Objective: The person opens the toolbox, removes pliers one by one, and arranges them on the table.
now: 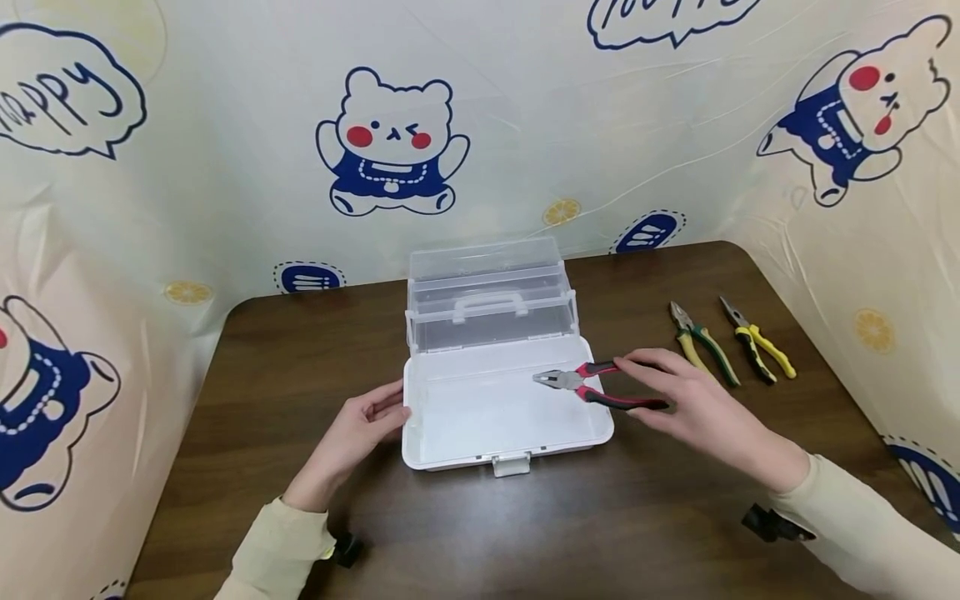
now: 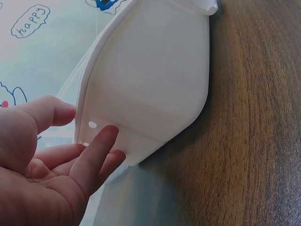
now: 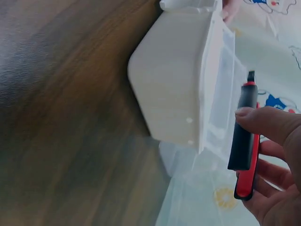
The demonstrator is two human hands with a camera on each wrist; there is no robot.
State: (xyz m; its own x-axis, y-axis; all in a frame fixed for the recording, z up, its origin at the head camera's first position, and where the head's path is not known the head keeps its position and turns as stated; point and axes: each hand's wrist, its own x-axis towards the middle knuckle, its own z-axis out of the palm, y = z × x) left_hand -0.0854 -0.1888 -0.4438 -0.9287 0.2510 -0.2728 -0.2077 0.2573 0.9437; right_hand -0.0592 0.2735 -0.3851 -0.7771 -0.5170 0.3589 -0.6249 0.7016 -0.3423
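Observation:
A white plastic toolbox [image 1: 510, 421] lies open in the middle of the table, its clear lid [image 1: 487, 260] tipped back behind it. At its left end my left hand [image 1: 369, 423] holds the rim, thumb at the edge. In the left wrist view, the fingers [image 2: 96, 160] of that hand rest against the outer side wall. My right hand [image 1: 693, 400] grips red-and-black combination pliers [image 1: 573, 379] by the handles, over the right part of the box. Their jaws point left above the white floor. Thumb and fingers clasp the handles [image 3: 242, 136] in the right wrist view.
On the table's right side lie green-handled pliers [image 1: 701, 342] and yellow-and-black long-nose pliers [image 1: 756, 340]. A latch [image 1: 512, 465] sticks out from the box's front edge. Behind the brown table [image 1: 300, 350] hangs a sheet [image 1: 517, 158] printed with bears.

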